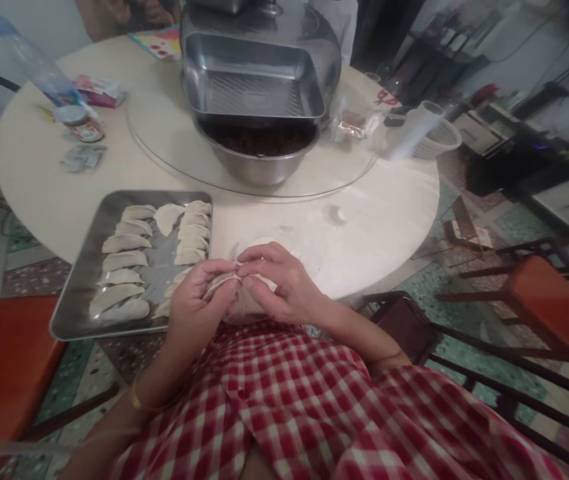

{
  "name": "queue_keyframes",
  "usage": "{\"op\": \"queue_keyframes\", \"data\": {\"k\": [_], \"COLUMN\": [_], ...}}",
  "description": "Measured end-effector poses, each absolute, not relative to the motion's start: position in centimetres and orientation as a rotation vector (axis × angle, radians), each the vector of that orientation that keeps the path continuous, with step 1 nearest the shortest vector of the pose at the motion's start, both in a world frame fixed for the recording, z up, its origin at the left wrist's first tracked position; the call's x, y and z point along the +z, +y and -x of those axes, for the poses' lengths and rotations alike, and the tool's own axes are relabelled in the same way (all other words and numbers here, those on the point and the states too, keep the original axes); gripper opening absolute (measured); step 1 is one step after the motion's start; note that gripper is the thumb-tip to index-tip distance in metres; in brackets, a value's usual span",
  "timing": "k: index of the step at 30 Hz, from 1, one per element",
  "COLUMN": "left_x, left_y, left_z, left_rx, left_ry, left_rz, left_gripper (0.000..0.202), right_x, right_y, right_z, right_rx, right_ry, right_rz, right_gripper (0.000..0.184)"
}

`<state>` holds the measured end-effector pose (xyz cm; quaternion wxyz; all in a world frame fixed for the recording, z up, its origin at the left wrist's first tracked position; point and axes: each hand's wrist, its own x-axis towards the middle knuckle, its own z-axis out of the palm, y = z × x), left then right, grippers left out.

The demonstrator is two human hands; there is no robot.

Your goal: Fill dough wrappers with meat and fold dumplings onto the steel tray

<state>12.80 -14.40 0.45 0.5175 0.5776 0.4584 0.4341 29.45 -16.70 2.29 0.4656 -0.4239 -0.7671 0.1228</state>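
Observation:
Near the table's front edge, my left hand (203, 291) and my right hand (280, 280) meet, with fingers pinched along the edge of a pale dumpling (220, 283). My fingers cover most of it. To the left of my hands a metal tray (159, 260) juts past the table's edge, and rows of folded dumplings (125, 260) lie in it. My left hand overlaps the tray's right side and hides some of them. Just beyond my fingers lies something flat and white, partly hidden, that I cannot make out.
A steel bowl (264, 167) with dark filling stands on the glass turntable (164, 163), under a tilted metal pan (254, 83). At the left are a jar (82, 125) and a plastic bottle (39, 67). Red scissors (386, 98) and a white basket (439, 139) are at the right.

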Motion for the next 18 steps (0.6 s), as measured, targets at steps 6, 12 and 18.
{"op": "queue_keyframes", "data": {"k": [6,12,18], "left_x": [0.2,0.2,-0.7], "left_y": [-14.5,-14.4,-14.2], "left_z": [-12.4,-12.6,-12.3], "left_rx": [1.116,1.118,1.005], "left_ry": [1.188,1.115,1.126], "left_rz": [-1.445,-1.377,-1.388], "left_gripper": [0.008,0.003,0.02], "right_x": [2.1,1.4,1.1], "right_y": [-17.0,-17.5,-17.4], "right_z": [-29.9,-30.4,-30.3], "right_rx": [0.269,0.394,0.396], "right_ry": [-1.7,-1.682,-1.699], "right_rz": [1.079,1.123,1.149], "right_gripper": [0.016,0.009,0.007]}}
